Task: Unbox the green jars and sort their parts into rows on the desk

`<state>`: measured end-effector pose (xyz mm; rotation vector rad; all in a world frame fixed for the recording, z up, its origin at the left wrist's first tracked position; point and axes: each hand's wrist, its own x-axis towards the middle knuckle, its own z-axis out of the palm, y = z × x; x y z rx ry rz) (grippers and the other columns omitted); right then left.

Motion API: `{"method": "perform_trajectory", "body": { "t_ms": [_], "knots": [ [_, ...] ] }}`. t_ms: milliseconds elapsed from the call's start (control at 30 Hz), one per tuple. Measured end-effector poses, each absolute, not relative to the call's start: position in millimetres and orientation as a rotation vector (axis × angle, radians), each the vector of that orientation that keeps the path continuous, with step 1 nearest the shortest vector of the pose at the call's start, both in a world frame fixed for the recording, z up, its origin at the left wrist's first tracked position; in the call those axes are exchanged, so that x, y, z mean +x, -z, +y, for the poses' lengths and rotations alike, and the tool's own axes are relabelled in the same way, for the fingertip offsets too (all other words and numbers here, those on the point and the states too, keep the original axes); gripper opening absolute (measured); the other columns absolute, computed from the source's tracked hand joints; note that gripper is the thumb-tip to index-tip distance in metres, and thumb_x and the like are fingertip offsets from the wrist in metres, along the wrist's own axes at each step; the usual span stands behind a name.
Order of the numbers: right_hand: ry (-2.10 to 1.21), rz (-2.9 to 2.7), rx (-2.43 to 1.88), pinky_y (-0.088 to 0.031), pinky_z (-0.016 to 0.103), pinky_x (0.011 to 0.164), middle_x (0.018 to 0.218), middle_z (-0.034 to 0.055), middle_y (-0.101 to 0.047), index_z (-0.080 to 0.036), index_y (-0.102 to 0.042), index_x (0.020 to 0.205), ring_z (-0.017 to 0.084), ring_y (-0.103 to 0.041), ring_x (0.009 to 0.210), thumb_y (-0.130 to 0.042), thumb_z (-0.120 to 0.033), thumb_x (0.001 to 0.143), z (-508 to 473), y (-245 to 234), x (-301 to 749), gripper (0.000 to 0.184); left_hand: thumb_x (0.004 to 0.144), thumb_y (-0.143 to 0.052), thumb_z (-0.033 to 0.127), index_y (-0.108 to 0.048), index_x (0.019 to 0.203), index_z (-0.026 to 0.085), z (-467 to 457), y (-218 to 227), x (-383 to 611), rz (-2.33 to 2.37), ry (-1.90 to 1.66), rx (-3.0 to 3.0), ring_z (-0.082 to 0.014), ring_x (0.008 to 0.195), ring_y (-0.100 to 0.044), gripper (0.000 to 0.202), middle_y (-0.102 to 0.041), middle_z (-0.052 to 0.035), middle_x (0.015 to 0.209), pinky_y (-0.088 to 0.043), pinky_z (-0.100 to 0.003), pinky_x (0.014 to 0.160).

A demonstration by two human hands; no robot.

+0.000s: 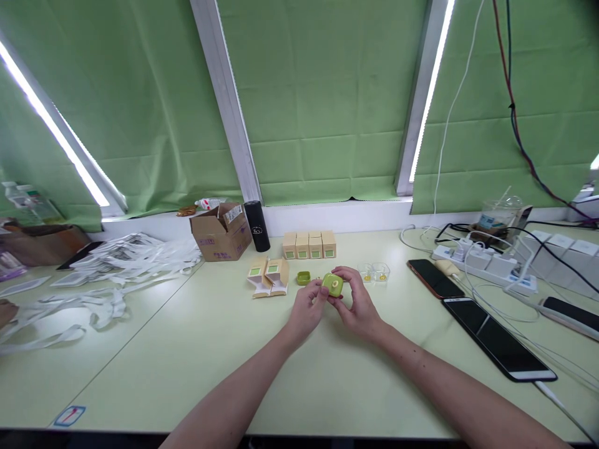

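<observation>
My left hand (306, 310) and my right hand (359, 307) meet above the table, both closed on a small green square case (332, 284). It has rounded corners and a pale round spot on the face turned toward me. Just behind my left hand lies a small open green square tray (303, 278). Two opened kraft cardboard boxes (268, 278) with green labels lie to the left of it. Beyond my right hand stand clear plastic cups (373, 272) with small yellow bits inside. Parts of my fingers are hidden behind the case.
A row of several small closed kraft boxes (309, 245) stands farther back. Left of it are a black bottle (257, 226) and an open carton (221, 234). White straps (126, 262) lie left, near another person's hand (7, 312). Phones (498, 340) and a power strip (484, 268) lie right.
</observation>
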<state>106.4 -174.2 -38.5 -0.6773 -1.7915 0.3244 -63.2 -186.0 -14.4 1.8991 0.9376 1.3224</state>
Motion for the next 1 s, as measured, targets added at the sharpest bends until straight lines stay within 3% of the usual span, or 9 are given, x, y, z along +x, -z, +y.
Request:
{"method": "perform_trajectory", "body": {
  "t_ms": [67,233,367,500,700,1000],
  "knots": [
    [-0.357,-1.775,-0.679,-0.052,0.051,0.106,0.129,0.0133,-0.057,-0.027,-0.047,0.13,0.03,-0.056,0.127,-0.063,-0.026,0.095,-174.5,37.7,106.8,0.038,0.098,-0.045,0.071,-0.078,0.081,0.02,-183.4,17.2,-64.5,0.975,-1.352,1.914,-0.0296,0.105,-0.066,0.063,-0.073,-0.0133,0.095,-0.053,-0.042,0.094],
    [-0.448,-1.732,-0.67,-0.053,0.053,0.105,0.128,0.0127,-0.057,-0.026,-0.049,0.131,0.03,-0.057,0.124,-0.064,-0.029,0.094,-173.4,38.7,109.0,0.04,0.095,-0.067,0.053,-0.063,0.123,0.024,-179.4,22.0,-66.5,1.153,-1.602,1.907,-0.0251,0.11,-0.064,0.04,-0.062,-0.0118,0.124,-0.052,-0.044,0.1],
    [-0.481,-1.713,-0.65,-0.054,0.054,0.106,0.129,0.0121,-0.059,-0.027,-0.051,0.133,0.029,-0.059,0.123,-0.064,-0.028,0.095,-173.3,38.4,109.7,0.04,0.097,-0.068,0.035,-0.063,0.122,0.027,-181.8,19.3,-66.7,1.21,-1.641,2.079,-0.0272,0.12,-0.053,0.027,-0.064,-0.0095,0.119,-0.049,-0.044,0.1],
    [-0.477,-1.718,-0.647,-0.055,0.053,0.106,0.133,0.0121,-0.062,-0.028,-0.053,0.137,0.03,-0.062,0.124,-0.062,-0.027,0.097,-174.4,36.7,110.2,0.041,0.097,-0.065,0.025,-0.063,0.12,0.027,-182.1,17.9,-66.6,1.098,-1.667,2.11,-0.0247,0.114,-0.056,0.023,-0.062,-0.0085,0.117,-0.05,-0.041,0.097],
    [-0.472,-1.711,-0.63,-0.059,0.049,0.103,0.129,0.0111,-0.065,-0.028,-0.055,0.137,0.027,-0.066,0.117,-0.062,-0.025,0.097,-175.2,33.8,111.5,0.041,0.099,-0.062,0.024,-0.065,0.107,0.022,-180.2,18.2,-66.5,1.01,-1.644,2.049,-0.0191,0.097,-0.06,0.009,-0.062,-0.0063,0.105,-0.052,-0.034,0.086],
    [-0.426,-1.749,-0.621,-0.06,0.048,0.1,0.127,0.0112,-0.066,-0.028,-0.057,0.137,0.027,-0.066,0.115,-0.062,-0.022,0.096,-174.0,34.6,112.9,0.041,0.097,-0.063,0.028,-0.068,0.101,0.02,-181.9,20.0,-68.9,1.075,-1.558,1.929,-0.0168,0.078,-0.06,0.01,-0.069,-0.0047,0.089,-0.05,-0.031,0.074]
  ]
}}
